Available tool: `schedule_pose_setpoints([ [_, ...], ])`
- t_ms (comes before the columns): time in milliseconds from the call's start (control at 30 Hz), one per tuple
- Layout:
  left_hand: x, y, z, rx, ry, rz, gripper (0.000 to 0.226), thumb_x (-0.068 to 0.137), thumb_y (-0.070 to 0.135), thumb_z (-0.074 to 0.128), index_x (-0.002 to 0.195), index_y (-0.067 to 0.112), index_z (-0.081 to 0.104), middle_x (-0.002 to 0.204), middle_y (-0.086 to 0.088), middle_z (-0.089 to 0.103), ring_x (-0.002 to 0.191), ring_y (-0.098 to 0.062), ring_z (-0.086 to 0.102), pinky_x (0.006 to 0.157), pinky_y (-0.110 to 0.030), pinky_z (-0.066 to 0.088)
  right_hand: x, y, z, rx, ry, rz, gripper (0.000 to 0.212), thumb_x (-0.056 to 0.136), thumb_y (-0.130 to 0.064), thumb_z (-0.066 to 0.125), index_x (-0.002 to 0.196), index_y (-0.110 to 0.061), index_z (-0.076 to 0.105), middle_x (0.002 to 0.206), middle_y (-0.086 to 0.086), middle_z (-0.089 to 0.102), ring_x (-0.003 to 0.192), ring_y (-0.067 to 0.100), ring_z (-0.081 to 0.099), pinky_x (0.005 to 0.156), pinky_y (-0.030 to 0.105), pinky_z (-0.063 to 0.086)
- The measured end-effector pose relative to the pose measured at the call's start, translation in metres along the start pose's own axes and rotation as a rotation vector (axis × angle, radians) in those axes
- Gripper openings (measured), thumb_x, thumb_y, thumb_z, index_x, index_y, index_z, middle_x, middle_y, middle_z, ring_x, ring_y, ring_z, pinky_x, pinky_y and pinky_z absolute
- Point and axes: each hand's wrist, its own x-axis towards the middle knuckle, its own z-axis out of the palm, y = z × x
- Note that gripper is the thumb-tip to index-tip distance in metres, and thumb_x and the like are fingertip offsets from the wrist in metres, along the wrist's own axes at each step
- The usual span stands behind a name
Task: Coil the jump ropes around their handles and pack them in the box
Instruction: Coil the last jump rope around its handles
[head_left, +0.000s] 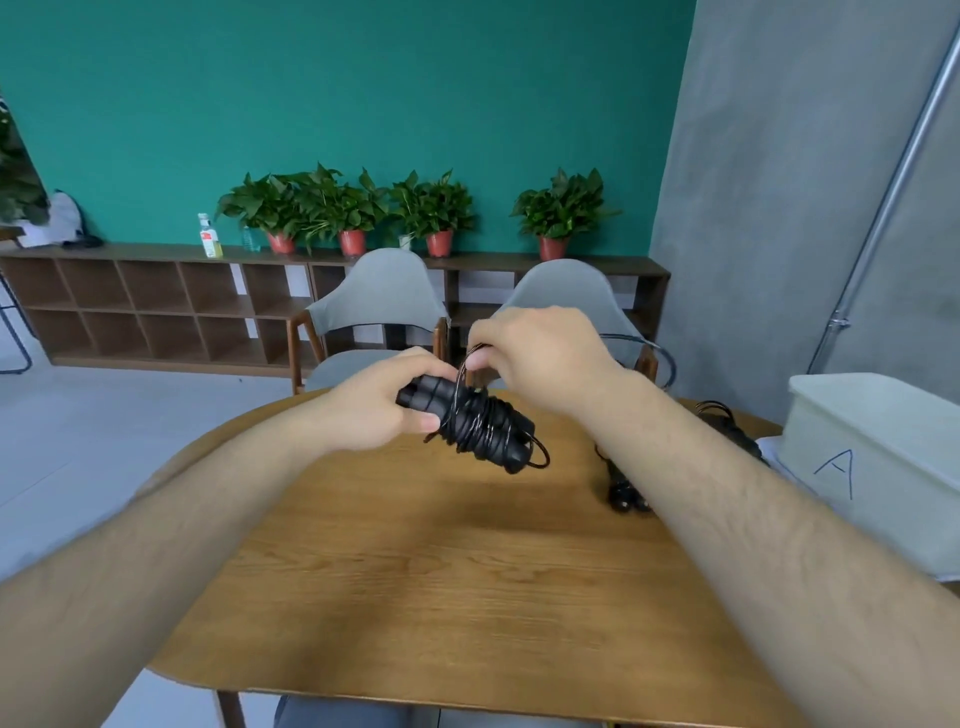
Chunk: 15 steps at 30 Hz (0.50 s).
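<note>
My left hand (382, 402) grips one end of a pair of black jump rope handles (480, 426), held above the wooden table (415, 571). Thin black rope is wound several times around the handles. My right hand (540, 353) pinches the free rope just above the handles. A short loop of rope hangs off the handles' right end. A second black jump rope (626, 491) lies on the table to the right, partly hidden behind my right forearm. The pale box (878, 452), marked with a letter A, stands at the table's right edge.
Two grey chairs (379, 306) stand at the table's far side. Behind them runs a low wooden shelf (156, 306) with potted plants (436, 213) and a bottle. A grey pillar with a metal pipe rises at the right.
</note>
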Motion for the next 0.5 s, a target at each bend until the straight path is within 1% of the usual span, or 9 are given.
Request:
schedule_pose_setpoints([
  [67, -0.011, 0.005, -0.011, -0.253, -0.051, 0.002, 0.049, 0.080, 0.011, 0.072, 0.124, 0.029, 0.063, 0.121, 0.006, 0.067, 0.112, -0.015, 0.065, 0.098, -0.034, 0.050, 0.001, 0.011, 0.001, 0.077, -0.054, 0.043, 0.035, 0.100, -0.059, 0.037, 0.091, -0.033, 0.058, 0.087, -0.007, 0.061, 0.081, 0.019, 0.057, 0.057, 0.032, 0.033],
  [133, -0.018, 0.008, -0.017, -0.543, -0.059, 0.044, 0.052, 0.080, 0.003, 0.066, 0.131, 0.013, 0.061, 0.126, -0.007, 0.069, 0.115, -0.023, 0.066, 0.098, -0.035, 0.052, -0.004, 0.016, 0.003, 0.143, -0.101, 0.095, 0.032, 0.100, -0.057, 0.041, 0.081, -0.033, 0.051, 0.079, -0.008, 0.060, 0.078, 0.020, 0.057, 0.058, 0.033, 0.037],
  [167, -0.020, 0.011, -0.018, -0.661, -0.048, 0.070, 0.053, 0.082, 0.000, 0.063, 0.134, 0.008, 0.058, 0.130, -0.011, 0.067, 0.119, -0.025, 0.064, 0.102, -0.035, 0.051, -0.008, 0.016, 0.005, 0.228, -0.113, 0.142, 0.021, 0.099, -0.050, 0.049, 0.087, -0.034, 0.054, 0.083, -0.007, 0.063, 0.083, 0.023, 0.061, 0.064, 0.034, 0.044],
  [200, -0.019, 0.014, -0.017, -0.755, -0.019, 0.090, 0.054, 0.084, -0.001, 0.061, 0.137, 0.004, 0.055, 0.136, -0.015, 0.063, 0.125, -0.028, 0.060, 0.107, -0.038, 0.048, -0.011, 0.015, 0.010, 0.358, -0.113, 0.208, 0.011, 0.098, -0.039, 0.056, 0.100, -0.029, 0.060, 0.093, -0.001, 0.067, 0.093, 0.028, 0.063, 0.075, 0.037, 0.050],
  [233, -0.017, 0.016, -0.016, -0.824, 0.026, 0.101, 0.056, 0.085, -0.001, 0.059, 0.141, 0.001, 0.051, 0.141, -0.017, 0.059, 0.132, -0.029, 0.056, 0.112, -0.041, 0.043, -0.014, 0.009, 0.014, 0.454, -0.112, 0.288, 0.017, 0.099, -0.030, 0.056, 0.112, -0.020, 0.063, 0.102, 0.007, 0.068, 0.101, 0.031, 0.063, 0.084, 0.038, 0.051],
  [267, -0.013, 0.019, -0.013, -0.871, 0.087, 0.101, 0.058, 0.087, 0.000, 0.059, 0.143, -0.001, 0.049, 0.144, -0.017, 0.057, 0.135, -0.030, 0.053, 0.115, -0.043, 0.039, -0.016, 0.002, 0.019, 0.498, -0.112, 0.329, 0.022, 0.103, -0.028, 0.051, 0.114, -0.013, 0.062, 0.103, 0.010, 0.066, 0.103, 0.033, 0.063, 0.085, 0.038, 0.050],
  [333, -0.003, 0.021, -0.008, -0.929, 0.250, 0.059, 0.057, 0.087, 0.000, 0.062, 0.143, -0.001, 0.049, 0.142, -0.015, 0.059, 0.135, -0.026, 0.054, 0.117, -0.042, 0.037, -0.015, -0.010, 0.037, 0.448, -0.117, 0.317, 0.026, 0.107, -0.036, 0.038, 0.102, -0.017, 0.054, 0.096, 0.007, 0.063, 0.093, 0.031, 0.062, 0.077, 0.039, 0.048],
  [400, 0.007, 0.020, -0.004, -0.927, 0.438, -0.016, 0.052, 0.089, -0.001, 0.067, 0.140, 0.001, 0.053, 0.136, -0.013, 0.064, 0.130, -0.023, 0.059, 0.117, -0.042, 0.039, -0.013, -0.022, 0.050, 0.440, -0.185, 0.341, 0.018, 0.107, -0.037, 0.037, 0.099, -0.022, 0.044, 0.101, 0.006, 0.064, 0.094, 0.031, 0.061, 0.078, 0.040, 0.048],
  [500, 0.017, 0.014, 0.006, -0.680, 0.614, -0.145, 0.049, 0.090, 0.009, 0.073, 0.137, 0.011, 0.058, 0.132, -0.004, 0.065, 0.122, -0.017, 0.061, 0.114, -0.038, 0.042, -0.015, -0.036, 0.060, 0.458, -0.274, 0.350, 0.016, 0.107, -0.031, 0.040, 0.108, -0.018, 0.048, 0.102, 0.001, 0.060, 0.100, 0.029, 0.060, 0.079, 0.036, 0.046],
])
